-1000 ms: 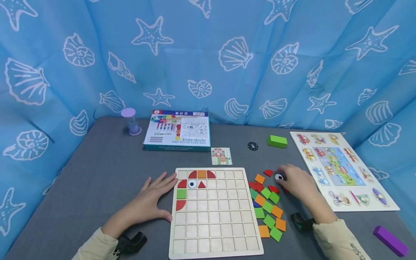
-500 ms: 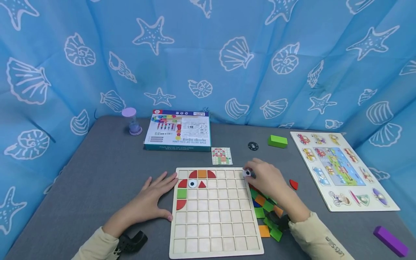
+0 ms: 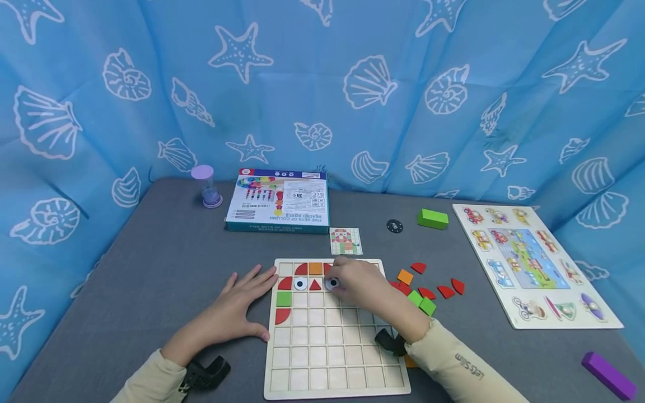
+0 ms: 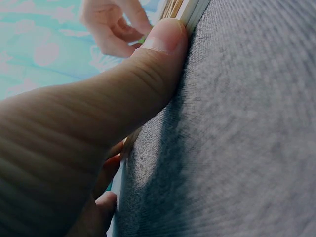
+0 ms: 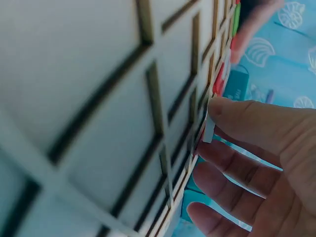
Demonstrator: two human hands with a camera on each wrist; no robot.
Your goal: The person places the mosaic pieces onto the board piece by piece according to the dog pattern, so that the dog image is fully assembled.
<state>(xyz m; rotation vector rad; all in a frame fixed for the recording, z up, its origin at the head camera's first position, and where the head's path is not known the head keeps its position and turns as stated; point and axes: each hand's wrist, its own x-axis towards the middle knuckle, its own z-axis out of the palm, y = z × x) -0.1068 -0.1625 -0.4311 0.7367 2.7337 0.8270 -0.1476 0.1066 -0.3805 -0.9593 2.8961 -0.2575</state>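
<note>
My right hand point(image 3: 360, 284) pinches a white eye tile point(image 3: 332, 283) with a black pupil between thumb and fingers, low over the second row of the wooden grid board point(image 3: 322, 358). In the right wrist view the tile point(image 5: 209, 129) shows edge-on at the thumb tip. My left hand point(image 3: 232, 310) lies spread, its fingertips and thumb touching the board's left edge. Set in the board's upper left are another eye tile point(image 3: 300, 284), a red triangle point(image 3: 315, 285), an orange square point(image 3: 315, 268), a green square point(image 3: 284, 299) and several red quarter-round pieces.
Loose red, orange and green pieces point(image 3: 427, 305) lie right of the board, partly behind the right forearm. A small pattern card point(image 3: 345, 241) and a flat box point(image 3: 277, 201) stand beyond. Farther right are a picture puzzle point(image 3: 534, 268), a green block point(image 3: 432, 219) and a purple block point(image 3: 608, 375).
My right hand has carried the eye tile from the loose pieces leftward over the board, beside the red triangle. Two red pieces now lie apart at the right. The left hand stays put.
</note>
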